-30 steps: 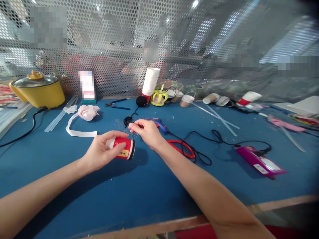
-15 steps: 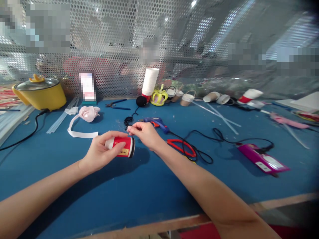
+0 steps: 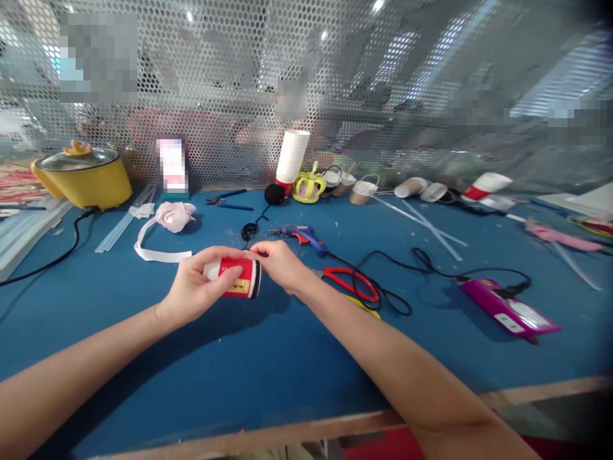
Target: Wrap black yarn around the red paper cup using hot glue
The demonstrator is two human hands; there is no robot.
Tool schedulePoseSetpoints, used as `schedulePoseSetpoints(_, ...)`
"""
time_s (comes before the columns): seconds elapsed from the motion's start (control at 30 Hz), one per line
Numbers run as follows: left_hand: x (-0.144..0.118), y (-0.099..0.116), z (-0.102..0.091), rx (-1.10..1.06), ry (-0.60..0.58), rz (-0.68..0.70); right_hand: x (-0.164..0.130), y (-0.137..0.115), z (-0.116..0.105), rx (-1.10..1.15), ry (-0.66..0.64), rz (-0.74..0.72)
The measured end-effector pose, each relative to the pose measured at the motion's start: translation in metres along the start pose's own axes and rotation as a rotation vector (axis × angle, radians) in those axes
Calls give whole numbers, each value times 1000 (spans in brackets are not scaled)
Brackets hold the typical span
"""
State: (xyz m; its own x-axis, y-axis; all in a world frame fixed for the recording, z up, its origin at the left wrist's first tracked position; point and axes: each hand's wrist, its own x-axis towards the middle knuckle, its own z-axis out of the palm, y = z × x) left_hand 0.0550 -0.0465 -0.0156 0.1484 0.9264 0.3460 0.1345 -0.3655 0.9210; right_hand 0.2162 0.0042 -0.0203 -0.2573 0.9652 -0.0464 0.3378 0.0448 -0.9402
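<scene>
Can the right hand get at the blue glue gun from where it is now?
Probably yes. The right hand sits at the rim of the red cup, and the blue glue gun lies just beyond it on the blue table with nothing between them.

The blue table (image 3: 143, 358) carries red scissors (image 3: 352, 283), a blue glue gun (image 3: 301, 234), a yellow pot (image 3: 83, 182), a pink fabric rose (image 3: 173, 215) and, probably, a purple power bank (image 3: 507, 308).
</scene>
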Motion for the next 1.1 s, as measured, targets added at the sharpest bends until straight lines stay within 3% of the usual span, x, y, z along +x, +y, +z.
schedulePoseSetpoints(0.47,1,-3,2,-185,33,-115,0,2,4,-67,-39,29)
schedulePoseSetpoints(0.73,6,1,2,-171,11,-215,0,-5,-5,-426,-61,14)
schedulePoseSetpoints(0.97,28,-11,-13,314,-168,-499,6,-17,-35,-750,36,-96)
schedulePoseSetpoints(1.1,40,-10,-29,828,-300,-382,4,-18,-48,-864,64,-131)
